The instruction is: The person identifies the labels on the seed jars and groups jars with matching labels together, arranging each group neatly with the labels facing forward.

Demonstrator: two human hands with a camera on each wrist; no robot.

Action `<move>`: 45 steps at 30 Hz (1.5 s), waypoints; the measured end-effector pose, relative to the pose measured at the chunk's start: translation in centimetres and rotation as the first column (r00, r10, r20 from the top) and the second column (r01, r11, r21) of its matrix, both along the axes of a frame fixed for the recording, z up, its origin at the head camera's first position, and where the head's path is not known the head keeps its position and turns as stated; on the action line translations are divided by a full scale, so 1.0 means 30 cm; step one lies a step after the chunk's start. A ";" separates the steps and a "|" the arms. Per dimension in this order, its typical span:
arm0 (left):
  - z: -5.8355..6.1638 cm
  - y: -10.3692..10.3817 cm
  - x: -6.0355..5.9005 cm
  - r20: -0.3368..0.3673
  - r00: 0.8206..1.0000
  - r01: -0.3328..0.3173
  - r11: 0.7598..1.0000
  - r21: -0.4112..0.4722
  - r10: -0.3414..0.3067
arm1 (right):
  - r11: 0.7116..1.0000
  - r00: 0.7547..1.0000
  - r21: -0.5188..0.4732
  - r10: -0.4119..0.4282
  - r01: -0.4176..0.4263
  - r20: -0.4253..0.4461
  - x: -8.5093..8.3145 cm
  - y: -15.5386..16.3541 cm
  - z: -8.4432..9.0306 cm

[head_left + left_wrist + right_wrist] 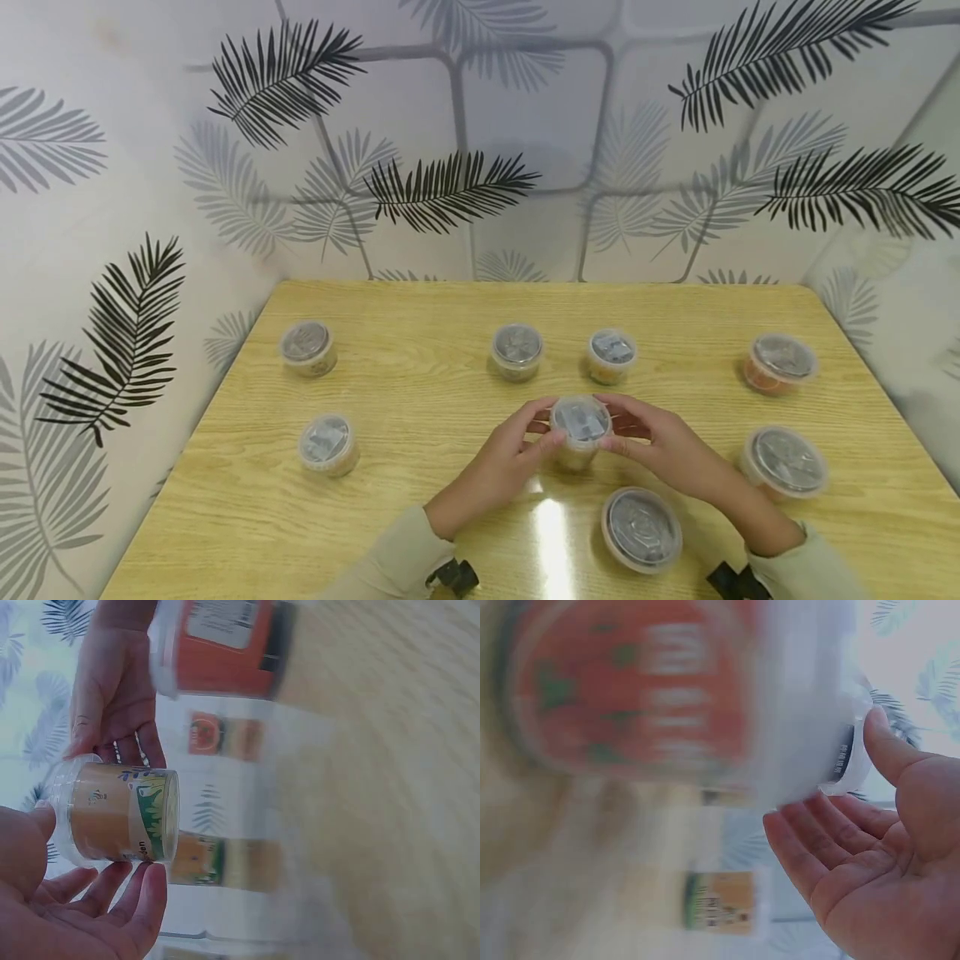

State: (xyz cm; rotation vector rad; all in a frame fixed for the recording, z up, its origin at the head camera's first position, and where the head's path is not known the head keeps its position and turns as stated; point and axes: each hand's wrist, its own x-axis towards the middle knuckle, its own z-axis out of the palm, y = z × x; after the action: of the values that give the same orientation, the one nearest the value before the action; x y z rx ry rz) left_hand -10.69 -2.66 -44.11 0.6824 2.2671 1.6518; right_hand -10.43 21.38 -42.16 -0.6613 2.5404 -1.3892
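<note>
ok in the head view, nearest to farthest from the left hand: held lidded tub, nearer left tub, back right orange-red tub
From the left hand:
1. Held lidded tub, between both hands
2. Nearer left tub, out on the left side
3. Back right orange-red tub, past the right hand

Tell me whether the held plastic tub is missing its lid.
No, in the head view a translucent lid covers the held plastic tub.

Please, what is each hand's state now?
Left hand: holding the clear round plastic tub with orange-and-green label.
Right hand: holding the same tub.
</note>
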 end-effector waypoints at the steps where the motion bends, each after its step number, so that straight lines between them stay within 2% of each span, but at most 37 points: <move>1: 0.030 -0.003 0.007 0.007 1.000 -0.004 1.000 0.018 0.004 | 1.000 1.000 -0.007 -0.004 0.004 -0.004 0.000 -0.003 0.012; 6: 0.186 -0.022 0.048 0.001 1.000 -0.019 0.997 0.071 0.019 | 0.998 0.999 -0.057 -0.001 -0.001 -0.036 0.001 -0.022 0.068; 11: 0.250 -0.039 0.068 -0.039 0.999 -0.028 0.995 0.091 0.031 | 0.990 1.000 -0.143 0.012 -0.015 -0.017 0.011 -0.047 0.112; 15: 0.282 -0.051 0.081 -0.044 0.998 -0.030 0.994 0.105 0.035 | 0.980 1.000 -0.195 0.029 -0.028 -0.001 0.021 -0.072 0.139; 20: 0.282 -0.055 0.081 -0.023 1.000 -0.006 0.989 0.147 0.009 | 0.974 1.000 -0.227 0.026 -0.025 0.003 0.028 -0.096 0.155; 27: 0.189 -0.046 0.047 -0.002 1.000 0.010 0.983 0.182 -0.010 | 0.950 0.996 -0.310 0.064 -0.040 0.068 0.033 -0.127 0.160; 31: 0.177 -0.046 0.039 -0.011 1.000 -0.003 0.981 0.194 0.006 | 0.942 0.992 -0.334 0.076 -0.039 0.098 0.039 -0.138 0.166; 39: 0.180 -0.070 0.027 0.013 0.999 -0.042 0.978 0.204 0.041 | 0.949 0.992 -0.314 0.073 -0.038 0.101 0.048 -0.134 0.173; 45: 0.238 -0.084 0.042 0.022 0.996 -0.089 0.969 0.229 0.086 | 0.955 0.998 -0.297 0.034 -0.016 0.056 0.057 -0.132 0.181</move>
State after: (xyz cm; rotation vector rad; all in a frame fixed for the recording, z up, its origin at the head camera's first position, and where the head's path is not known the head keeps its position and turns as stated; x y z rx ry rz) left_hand -9.45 -5.18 -36.96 0.6278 2.1463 1.9767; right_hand -8.71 17.42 -36.72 -0.6831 2.2896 -1.7732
